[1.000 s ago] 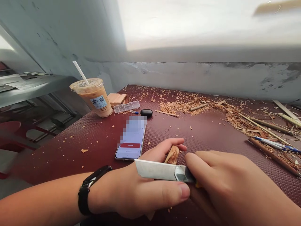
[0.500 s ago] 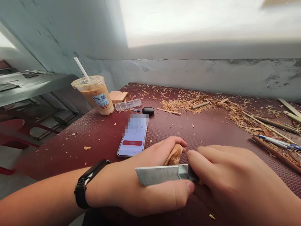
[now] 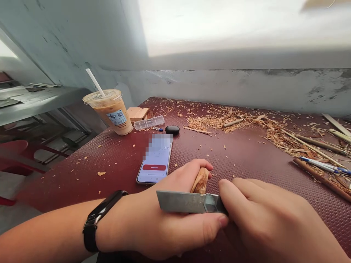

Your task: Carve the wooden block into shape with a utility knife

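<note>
My left hand is closed around a short piece of carved wood, whose rounded, light-brown end sticks out between thumb and fingers. A black band circles that wrist. In my right fist is a knife with a flat steel blade pointing left; its handle is mostly hidden by the fingers. The blade lies across the near side of the wood, just above my left thumb. Whether its edge cuts into the wood I cannot tell.
A phone lies beyond my left hand, near a black case, a clear plastic box and wood blocks. An iced drink cup stands at left. Shavings, sticks and pens litter the table's back and right.
My right hand and the knife have shifted slightly down, with the blade tilting a little. The wood's end has turned more upright and moved slightly left in my left hand.
</note>
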Available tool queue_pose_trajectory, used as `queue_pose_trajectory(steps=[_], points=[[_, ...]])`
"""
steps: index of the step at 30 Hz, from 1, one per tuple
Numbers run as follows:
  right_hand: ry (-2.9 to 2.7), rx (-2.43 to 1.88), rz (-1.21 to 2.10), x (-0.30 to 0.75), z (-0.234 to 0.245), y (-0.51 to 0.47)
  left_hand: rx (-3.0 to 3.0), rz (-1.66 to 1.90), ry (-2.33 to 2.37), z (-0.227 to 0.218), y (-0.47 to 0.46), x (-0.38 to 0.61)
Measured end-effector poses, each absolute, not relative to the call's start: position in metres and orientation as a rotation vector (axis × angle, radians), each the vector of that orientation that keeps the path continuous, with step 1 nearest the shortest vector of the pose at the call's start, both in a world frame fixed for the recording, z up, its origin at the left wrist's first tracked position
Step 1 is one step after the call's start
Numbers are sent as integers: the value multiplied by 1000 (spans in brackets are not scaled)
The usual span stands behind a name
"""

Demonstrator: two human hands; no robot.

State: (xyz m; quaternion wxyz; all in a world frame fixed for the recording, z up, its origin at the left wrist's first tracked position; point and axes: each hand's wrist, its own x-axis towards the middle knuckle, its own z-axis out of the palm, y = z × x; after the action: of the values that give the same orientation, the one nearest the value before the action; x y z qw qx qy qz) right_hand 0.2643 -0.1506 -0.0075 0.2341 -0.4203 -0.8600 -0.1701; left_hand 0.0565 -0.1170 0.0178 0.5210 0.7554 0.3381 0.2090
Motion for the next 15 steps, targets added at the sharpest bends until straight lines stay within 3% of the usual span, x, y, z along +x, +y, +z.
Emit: queue_pose_trajectory(steps=[9, 15], points=[[-2308, -1282, -665, 260, -12, -157, 1634, 502, 813, 18, -122, 62], [-2397, -1183, -422, 264, 0, -150, 1659, 435, 792, 20, -119, 59]])
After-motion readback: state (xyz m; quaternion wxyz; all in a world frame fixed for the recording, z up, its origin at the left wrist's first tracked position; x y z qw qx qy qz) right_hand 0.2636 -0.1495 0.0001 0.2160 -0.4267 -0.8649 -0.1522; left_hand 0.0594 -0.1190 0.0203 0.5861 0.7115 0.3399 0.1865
